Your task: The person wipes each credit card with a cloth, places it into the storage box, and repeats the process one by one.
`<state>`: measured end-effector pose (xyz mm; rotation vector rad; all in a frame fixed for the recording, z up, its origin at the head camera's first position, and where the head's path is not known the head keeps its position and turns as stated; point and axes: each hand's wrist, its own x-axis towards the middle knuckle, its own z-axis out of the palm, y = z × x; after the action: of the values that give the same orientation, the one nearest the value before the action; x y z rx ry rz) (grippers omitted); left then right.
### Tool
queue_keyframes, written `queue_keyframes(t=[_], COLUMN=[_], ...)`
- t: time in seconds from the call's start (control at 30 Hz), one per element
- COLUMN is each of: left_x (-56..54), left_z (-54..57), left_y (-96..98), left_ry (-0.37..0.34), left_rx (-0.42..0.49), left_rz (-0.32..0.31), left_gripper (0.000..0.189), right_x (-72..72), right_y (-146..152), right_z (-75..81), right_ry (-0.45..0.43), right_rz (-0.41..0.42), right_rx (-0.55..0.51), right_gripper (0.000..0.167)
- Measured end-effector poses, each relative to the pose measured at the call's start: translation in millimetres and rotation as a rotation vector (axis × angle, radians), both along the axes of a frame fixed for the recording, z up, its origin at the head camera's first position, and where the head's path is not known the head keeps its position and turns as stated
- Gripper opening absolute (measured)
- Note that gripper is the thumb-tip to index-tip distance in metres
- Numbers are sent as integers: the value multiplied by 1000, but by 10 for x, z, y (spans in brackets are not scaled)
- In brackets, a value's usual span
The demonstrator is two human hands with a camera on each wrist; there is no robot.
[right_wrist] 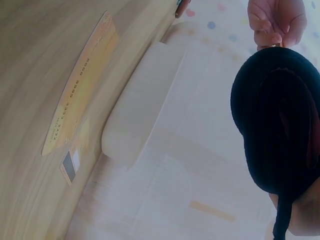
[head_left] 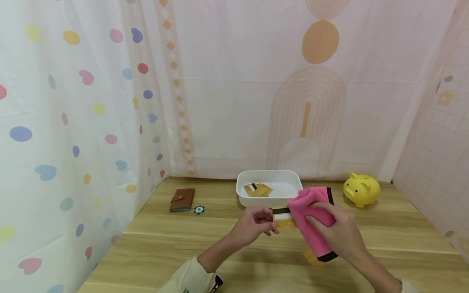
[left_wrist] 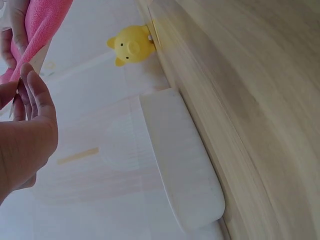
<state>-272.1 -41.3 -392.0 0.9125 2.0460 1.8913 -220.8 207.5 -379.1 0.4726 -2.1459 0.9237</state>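
Observation:
My left hand [head_left: 254,224] pinches the left end of a gold bank card [head_left: 283,221], whose dark stripe and white strip face up toward the head view. A pink cloth [head_left: 311,215] with black edging is in my right hand [head_left: 340,230], folded over the card's right end and hiding it. The left wrist view also catches the pink cloth [left_wrist: 45,25] beside the left fingertips. Below the cloth, a gold bank card [head_left: 312,259] lies on the table, partly covered in the head view. The right wrist view shows this card [right_wrist: 82,85] with raised digits, and a striped card piece [right_wrist: 70,167] by it.
Behind the hands stands a white plastic tub [head_left: 269,201] holding several gold cards [head_left: 258,189]. To the left lie a brown wallet [head_left: 182,199] and a poker chip [head_left: 199,210]. A yellow piggy bank [head_left: 361,190] sits at the back right, near the curtain [head_left: 234,122].

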Motion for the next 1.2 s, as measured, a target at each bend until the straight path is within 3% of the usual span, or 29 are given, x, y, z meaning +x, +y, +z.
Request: queue_keyframes(t=[0.5, 0.77, 1.0, 1.2], left_x=[-19, -44, -58, -56], left_z=[-11, -19, -27, -38], left_y=[-24, -57, -71, -91], left_ry=[-32, -20, -42, -87], left_rx=[38, 27, 24, 80], left_rz=[68, 92, 86, 76], left_gripper=[7, 13, 15, 24], right_x=[-18, -45, -44, -43], right_y=[60, 107, 119, 137], right_z=[-3, -16, -11, -9], right_ry=[-3, -14, -10, -22], right_rz=[-19, -37, -39, -50], right_rx=[-28, -34, -41, -58], right_gripper=[34, 34, 34, 33])
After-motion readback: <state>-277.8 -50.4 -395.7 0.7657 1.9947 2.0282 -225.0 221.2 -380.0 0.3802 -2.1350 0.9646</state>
